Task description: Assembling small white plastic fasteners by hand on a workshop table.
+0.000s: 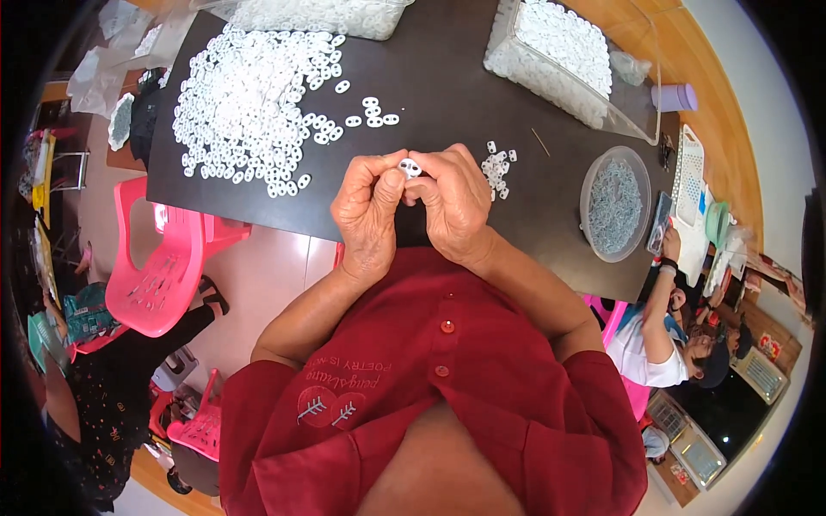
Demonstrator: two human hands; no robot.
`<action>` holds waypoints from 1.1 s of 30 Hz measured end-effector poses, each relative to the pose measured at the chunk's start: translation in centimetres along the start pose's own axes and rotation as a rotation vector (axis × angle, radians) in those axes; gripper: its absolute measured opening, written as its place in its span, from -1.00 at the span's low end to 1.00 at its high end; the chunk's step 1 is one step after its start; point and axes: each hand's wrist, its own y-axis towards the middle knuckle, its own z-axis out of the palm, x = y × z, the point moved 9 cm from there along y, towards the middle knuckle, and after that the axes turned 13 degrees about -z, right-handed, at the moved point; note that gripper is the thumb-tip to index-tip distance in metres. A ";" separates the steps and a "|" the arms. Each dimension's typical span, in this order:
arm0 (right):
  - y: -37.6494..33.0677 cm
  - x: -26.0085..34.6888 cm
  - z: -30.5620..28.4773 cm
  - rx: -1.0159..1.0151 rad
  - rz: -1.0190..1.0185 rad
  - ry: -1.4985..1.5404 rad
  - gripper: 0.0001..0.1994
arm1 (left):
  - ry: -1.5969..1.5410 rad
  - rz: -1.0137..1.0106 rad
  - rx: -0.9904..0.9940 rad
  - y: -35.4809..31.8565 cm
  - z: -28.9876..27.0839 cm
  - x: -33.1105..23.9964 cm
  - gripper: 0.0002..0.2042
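Observation:
Just above the table's near edge, my left hand (pixel 368 206) and my right hand (pixel 453 202) meet and pinch one small white oval piece with two dark holes (pixel 410 168) between thumbs and fingers. Fingertips cover part of its rim. To the left, a big heap of similar white oval pieces (pixel 245 99) spreads over the dark table (pixel 439 77), a few lying loose toward the middle. Beside my right hand lies a small cluster of smaller white pieces (pixel 496 172).
A see-through bin (pixel 632 120) of white pieces stands far right, another bin (pixel 323 26) at the far edge. On the right are a round tub (pixel 588 193) of small metal screws or pins, a thin stick (pixel 540 142) and a purple cup (pixel 675 97). A pink chair (pixel 163 267) stands left; people sit both sides.

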 end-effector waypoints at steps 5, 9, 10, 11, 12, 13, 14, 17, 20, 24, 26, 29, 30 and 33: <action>0.5 0.5 0.0 -0.006 -0.046 0.002 -0.77 | 0.021 0.058 -0.007 -0.2 0.1 -0.7 -0.84; 0.6 0.8 0.3 -0.005 -0.058 -0.010 -0.77 | 0.045 0.050 -0.039 -0.4 -0.2 -0.8 -0.78; 0.6 0.8 0.4 0.001 -0.055 -0.013 -0.78 | 0.046 0.050 -0.038 -0.4 -0.3 -0.5 -0.78; 0.4 0.7 0.5 0.000 -0.054 -0.013 -0.78 | 0.063 0.064 -0.036 -0.3 -0.4 -0.1 -0.82; 0.1 0.5 0.6 -0.001 -0.048 -0.015 -0.78 | 0.079 0.077 -0.036 -0.2 -0.4 0.0 -0.85; -0.1 0.3 0.8 -0.002 -0.042 -0.017 -0.79 | 0.080 0.076 -0.036 -0.1 -0.4 0.1 -0.85; -0.2 0.2 0.9 -0.003 -0.041 -0.017 -0.79 | 0.059 0.060 -0.046 0.0 -0.4 0.3 -0.83; -0.4 -0.5 1.2 -0.015 0.029 0.028 -0.70 | 0.106 0.072 -0.083 0.6 -0.7 0.4 -0.80; -0.5 -1.2 0.8 -0.026 0.125 0.043 -0.73 | 0.141 0.096 -0.090 0.7 -0.3 -0.2 -0.82; -0.9 -2.2 -0.4 -0.007 0.287 0.078 -0.80 | 0.084 -0.011 0.068 0.8 0.7 0.8 -0.81; -1.1 -3.0 -1.3 0.013 0.284 0.046 -0.83 | 0.065 -0.096 0.078 0.6 0.9 1.2 -0.79; -0.8 -4.7 -4.3 -0.020 0.418 0.007 -0.84 | 0.082 -0.201 0.133 0.5 0.6 2.3 -0.73; -0.1 -5.5 -6.2 -0.064 0.503 -0.036 -0.82 | 0.093 -0.224 0.097 0.5 -0.1 2.6 -0.72; 2.4 -8.3 -12.7 -0.259 0.516 -0.167 -0.81 | 0.113 -0.276 0.022 0.4 -2.6 3.2 -0.72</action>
